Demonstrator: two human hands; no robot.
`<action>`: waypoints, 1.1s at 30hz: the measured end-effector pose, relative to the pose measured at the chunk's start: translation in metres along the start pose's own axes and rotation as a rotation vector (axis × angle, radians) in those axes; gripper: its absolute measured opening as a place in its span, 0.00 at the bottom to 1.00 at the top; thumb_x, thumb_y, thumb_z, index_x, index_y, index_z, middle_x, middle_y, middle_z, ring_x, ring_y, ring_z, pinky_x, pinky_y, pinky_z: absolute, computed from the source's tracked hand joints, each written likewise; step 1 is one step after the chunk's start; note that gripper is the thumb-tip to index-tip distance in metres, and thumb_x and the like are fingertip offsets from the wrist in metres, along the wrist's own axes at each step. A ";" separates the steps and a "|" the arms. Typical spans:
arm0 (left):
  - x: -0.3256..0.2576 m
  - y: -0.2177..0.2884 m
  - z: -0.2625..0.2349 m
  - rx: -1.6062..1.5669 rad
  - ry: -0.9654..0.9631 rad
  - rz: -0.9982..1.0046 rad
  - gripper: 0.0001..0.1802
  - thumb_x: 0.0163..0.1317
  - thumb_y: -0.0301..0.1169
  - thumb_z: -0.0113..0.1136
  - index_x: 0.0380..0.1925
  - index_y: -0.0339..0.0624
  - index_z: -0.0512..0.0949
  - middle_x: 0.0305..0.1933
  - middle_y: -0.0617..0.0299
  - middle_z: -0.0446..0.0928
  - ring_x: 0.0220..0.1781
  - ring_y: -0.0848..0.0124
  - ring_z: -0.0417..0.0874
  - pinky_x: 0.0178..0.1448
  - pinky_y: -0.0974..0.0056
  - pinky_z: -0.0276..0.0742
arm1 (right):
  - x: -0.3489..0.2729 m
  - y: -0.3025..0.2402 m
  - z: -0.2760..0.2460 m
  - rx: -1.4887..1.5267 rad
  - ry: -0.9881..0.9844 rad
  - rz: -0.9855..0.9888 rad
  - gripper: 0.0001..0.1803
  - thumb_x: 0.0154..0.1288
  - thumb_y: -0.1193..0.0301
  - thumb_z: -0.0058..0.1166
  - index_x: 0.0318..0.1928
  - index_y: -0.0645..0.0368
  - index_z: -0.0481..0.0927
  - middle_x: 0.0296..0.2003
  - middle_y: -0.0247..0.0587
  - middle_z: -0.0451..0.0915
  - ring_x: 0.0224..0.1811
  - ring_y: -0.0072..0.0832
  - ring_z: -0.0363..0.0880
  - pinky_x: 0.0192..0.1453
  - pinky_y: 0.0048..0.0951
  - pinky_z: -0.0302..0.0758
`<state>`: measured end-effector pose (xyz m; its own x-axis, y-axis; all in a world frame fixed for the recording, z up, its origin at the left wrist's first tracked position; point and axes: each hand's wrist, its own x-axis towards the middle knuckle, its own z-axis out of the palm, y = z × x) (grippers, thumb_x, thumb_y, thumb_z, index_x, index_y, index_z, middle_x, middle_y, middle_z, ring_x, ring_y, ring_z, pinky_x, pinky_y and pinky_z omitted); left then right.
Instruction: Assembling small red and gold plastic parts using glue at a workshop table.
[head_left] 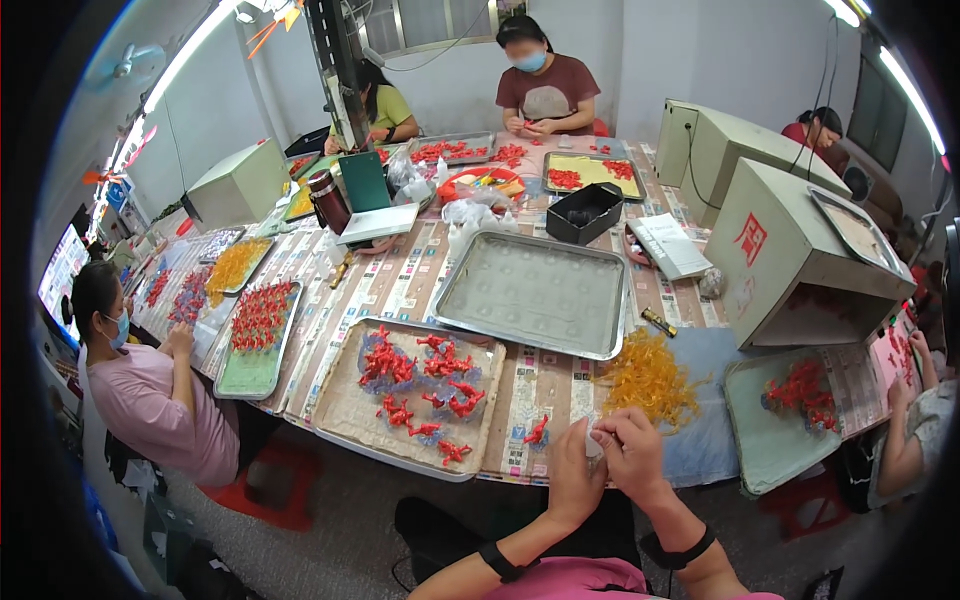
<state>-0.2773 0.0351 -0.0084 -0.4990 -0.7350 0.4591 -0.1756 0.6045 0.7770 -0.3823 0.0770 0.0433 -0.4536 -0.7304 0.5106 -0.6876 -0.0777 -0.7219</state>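
My left hand (575, 480) and my right hand (634, 455) meet just over the near edge of the table, fingers closed. Between their fingertips shows a small whitish, see-through piece (594, 440), too small to name. Just left of my left hand, a red figure-like piece (537, 431) lies on a clear bluish base on the table. Further left, a paper-lined tray (338, 405) carries several red figures (388, 362) with clear bluish parts. Beyond my right hand spreads a heap of translucent yellow-orange strips (648, 380).
A metal tray (535, 290) lies mid-table. A black open box (585, 213) and a pale cabinet (800, 250) stand beyond. Trays of red pieces sit left (250, 378) and right (765, 445). Several people work around the table; one in pink (155, 390) sits left.
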 end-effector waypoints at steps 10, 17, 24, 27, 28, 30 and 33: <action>0.008 -0.005 0.021 0.075 0.059 0.019 0.28 0.54 0.25 0.60 0.56 0.35 0.63 0.49 0.42 0.70 0.52 0.45 0.72 0.55 0.50 0.68 | 0.000 0.003 -0.010 0.057 -0.046 -0.001 0.08 0.52 0.74 0.67 0.33 0.60 0.82 0.28 0.38 0.76 0.23 0.24 0.73 0.26 0.23 0.69; 0.016 -0.016 0.030 0.056 0.048 -0.005 0.28 0.51 0.24 0.62 0.52 0.36 0.64 0.46 0.43 0.71 0.49 0.45 0.73 0.53 0.50 0.69 | 0.012 0.019 0.001 0.071 -0.021 -0.077 0.06 0.50 0.77 0.66 0.30 0.61 0.81 0.26 0.40 0.76 0.25 0.30 0.75 0.28 0.27 0.71; 0.008 -0.015 0.031 -0.017 0.152 -0.008 0.09 0.62 0.32 0.48 0.37 0.40 0.74 0.34 0.50 0.74 0.40 0.50 0.76 0.45 0.51 0.70 | 0.011 0.018 -0.007 -0.018 -0.090 -0.196 0.06 0.52 0.72 0.62 0.25 0.58 0.79 0.25 0.43 0.76 0.30 0.41 0.74 0.34 0.37 0.71; 0.011 -0.006 0.042 -0.162 0.040 -0.136 0.08 0.60 0.31 0.51 0.37 0.41 0.74 0.33 0.51 0.76 0.40 0.52 0.78 0.43 0.54 0.73 | 0.004 0.051 -0.023 -0.118 -0.081 -0.243 0.08 0.54 0.69 0.59 0.24 0.60 0.78 0.22 0.44 0.75 0.28 0.42 0.74 0.32 0.37 0.69; 0.011 -0.004 0.043 -0.099 0.022 -0.197 0.09 0.60 0.31 0.53 0.38 0.40 0.75 0.34 0.52 0.77 0.40 0.55 0.80 0.43 0.55 0.74 | 0.009 0.046 -0.022 -0.068 -0.109 -0.286 0.08 0.54 0.69 0.59 0.24 0.60 0.78 0.22 0.44 0.75 0.28 0.42 0.74 0.32 0.37 0.69; 0.008 0.015 0.026 -0.007 0.184 -0.027 0.11 0.57 0.28 0.56 0.40 0.37 0.74 0.41 0.48 0.74 0.42 0.52 0.77 0.45 0.53 0.73 | 0.014 0.035 -0.024 -0.039 -0.214 -0.217 0.05 0.54 0.75 0.60 0.29 0.62 0.78 0.29 0.44 0.75 0.33 0.38 0.74 0.36 0.34 0.71; 0.003 0.010 0.027 -0.030 0.172 -0.118 0.16 0.56 0.32 0.53 0.44 0.39 0.72 0.43 0.49 0.73 0.49 0.49 0.73 0.53 0.51 0.68 | 0.017 0.006 -0.027 0.016 -0.266 -0.184 0.05 0.55 0.81 0.61 0.33 0.64 0.79 0.31 0.45 0.76 0.34 0.38 0.75 0.40 0.35 0.74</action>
<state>-0.3032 0.0477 -0.0109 -0.3240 -0.8433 0.4289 -0.1977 0.5037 0.8410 -0.4094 0.0818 0.0603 -0.1566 -0.8546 0.4951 -0.7344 -0.2344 -0.6369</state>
